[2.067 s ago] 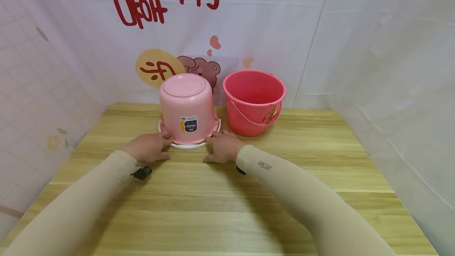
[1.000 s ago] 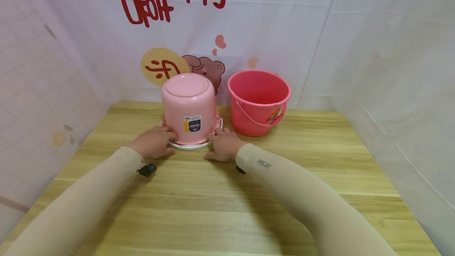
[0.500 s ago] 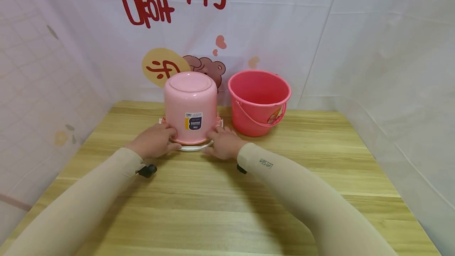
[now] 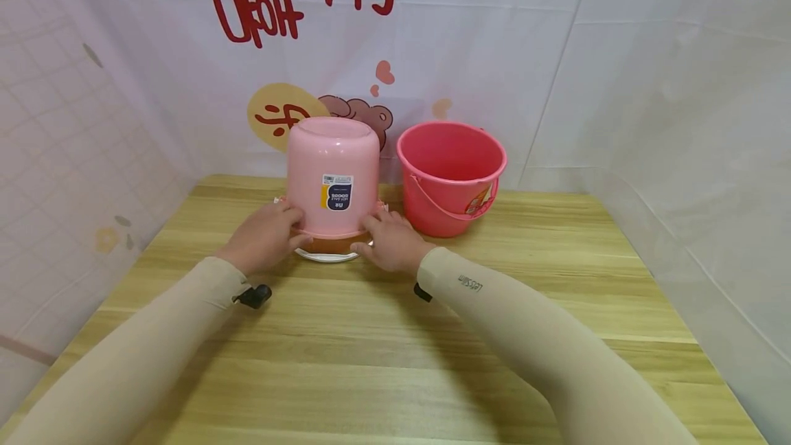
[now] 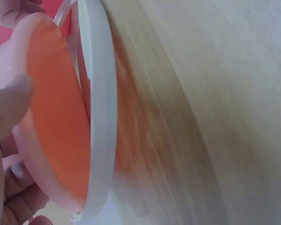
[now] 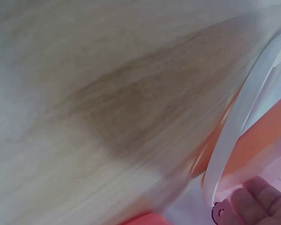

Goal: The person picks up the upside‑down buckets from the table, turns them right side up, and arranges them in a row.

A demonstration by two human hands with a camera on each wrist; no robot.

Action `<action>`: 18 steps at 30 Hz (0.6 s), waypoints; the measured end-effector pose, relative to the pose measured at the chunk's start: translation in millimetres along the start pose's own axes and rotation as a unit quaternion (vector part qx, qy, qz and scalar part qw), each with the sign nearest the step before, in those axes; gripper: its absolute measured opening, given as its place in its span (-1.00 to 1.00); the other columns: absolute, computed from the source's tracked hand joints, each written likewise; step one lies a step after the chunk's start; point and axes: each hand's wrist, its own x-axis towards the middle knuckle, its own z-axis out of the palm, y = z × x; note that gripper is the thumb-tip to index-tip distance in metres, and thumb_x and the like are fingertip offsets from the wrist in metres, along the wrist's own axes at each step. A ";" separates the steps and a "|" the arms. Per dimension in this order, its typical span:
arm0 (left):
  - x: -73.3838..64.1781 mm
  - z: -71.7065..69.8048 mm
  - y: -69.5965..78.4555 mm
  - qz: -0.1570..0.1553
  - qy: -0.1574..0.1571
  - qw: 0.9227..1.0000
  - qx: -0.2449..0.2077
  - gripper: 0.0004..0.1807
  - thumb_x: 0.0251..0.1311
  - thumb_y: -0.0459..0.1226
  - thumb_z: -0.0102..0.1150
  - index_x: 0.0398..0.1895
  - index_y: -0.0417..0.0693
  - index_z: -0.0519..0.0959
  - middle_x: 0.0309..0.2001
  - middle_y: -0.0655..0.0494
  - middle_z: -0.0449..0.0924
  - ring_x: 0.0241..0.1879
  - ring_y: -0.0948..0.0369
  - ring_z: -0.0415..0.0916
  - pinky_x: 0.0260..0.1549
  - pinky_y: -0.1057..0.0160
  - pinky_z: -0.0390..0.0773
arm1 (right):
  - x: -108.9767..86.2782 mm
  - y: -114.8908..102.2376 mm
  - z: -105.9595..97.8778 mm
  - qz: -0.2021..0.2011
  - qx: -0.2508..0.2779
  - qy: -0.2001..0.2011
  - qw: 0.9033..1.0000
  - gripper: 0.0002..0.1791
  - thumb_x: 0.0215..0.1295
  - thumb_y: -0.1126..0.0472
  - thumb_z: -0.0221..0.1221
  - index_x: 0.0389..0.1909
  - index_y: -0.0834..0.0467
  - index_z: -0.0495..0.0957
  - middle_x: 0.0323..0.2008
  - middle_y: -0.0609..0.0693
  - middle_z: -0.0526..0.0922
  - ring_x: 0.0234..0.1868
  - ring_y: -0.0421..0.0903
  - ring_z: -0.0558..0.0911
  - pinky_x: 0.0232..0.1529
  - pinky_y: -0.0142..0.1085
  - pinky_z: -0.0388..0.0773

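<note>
"So, where is the pale pink bucket (image 4: 334,156) sitting?"

"Towards the back of the wood-patterned desk (image 4: 371,349), left of the darker pink bucket (image 4: 439,208). It's upside down, base up, and its near rim (image 4: 330,234) is clear of the desk, so it leans back a little. The far rim is hidden."

"And the hands?"

"Both are on it, one each side of the front. The left hand (image 4: 266,235) pinches the rim: from the left wrist you can see the thumb at the inner edge and the fingers curled outside. The right hand (image 4: 395,239) grips the other side, fingers on the outer wall; its thumb shows only in the head view, reaching just under the edge."

"What's that pale strip below?"

"Its white handle (image 4: 329,257), low down by the desk. The inside looks orange from both wrists."

"Any label?"

"Yes, a dark blue and yellow label (image 4: 337,192), upside down, facing the person."

"The other bucket?"

"Upright, mouth up, its own pink handle (image 4: 454,215) hanging across the front. Behind both is a white cloth (image 4: 482,53) with red lettering (image 4: 258,14)."
</note>
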 end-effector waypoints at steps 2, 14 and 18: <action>0.4 -0.6 -1.3 0.003 0.010 1.000 -0.002 -0.66 0.36 0.00 0.38 -0.14 -0.08 0.61 -0.22 0.04 0.57 -0.18 0.03 0.54 -0.02 -0.03 0.62 | 0.2 0.0 -0.9 0.002 0.008 0.011 1.000 -0.35 0.51 -0.31 0.11 0.42 -0.03 0.39 0.54 0.09 0.31 0.50 0.15 0.32 0.61 0.07 0.21; -4.8 -7.9 -3.1 0.022 0.052 0.998 -0.011 -0.67 0.37 0.00 0.37 -0.32 0.00 0.51 -0.36 0.10 0.47 -0.32 0.09 0.42 -0.25 0.09 0.49 | -3.7 -2.1 -4.4 0.006 0.026 0.047 0.999 -0.43 0.47 -0.21 0.23 0.35 -0.04 0.43 0.36 0.00 0.45 0.37 0.04 0.35 0.55 0.00 0.26; -7.6 -12.3 -1.2 0.031 0.075 0.997 -0.016 -0.68 0.37 -0.02 0.38 -0.30 -0.02 0.53 -0.36 0.10 0.51 -0.33 0.10 0.46 -0.27 0.08 0.53 | -5.2 -1.8 -5.4 -0.005 0.014 0.070 0.997 -0.48 0.49 -0.17 0.21 0.32 -0.01 0.45 0.37 0.01 0.47 0.38 0.05 0.38 0.54 -0.02 0.28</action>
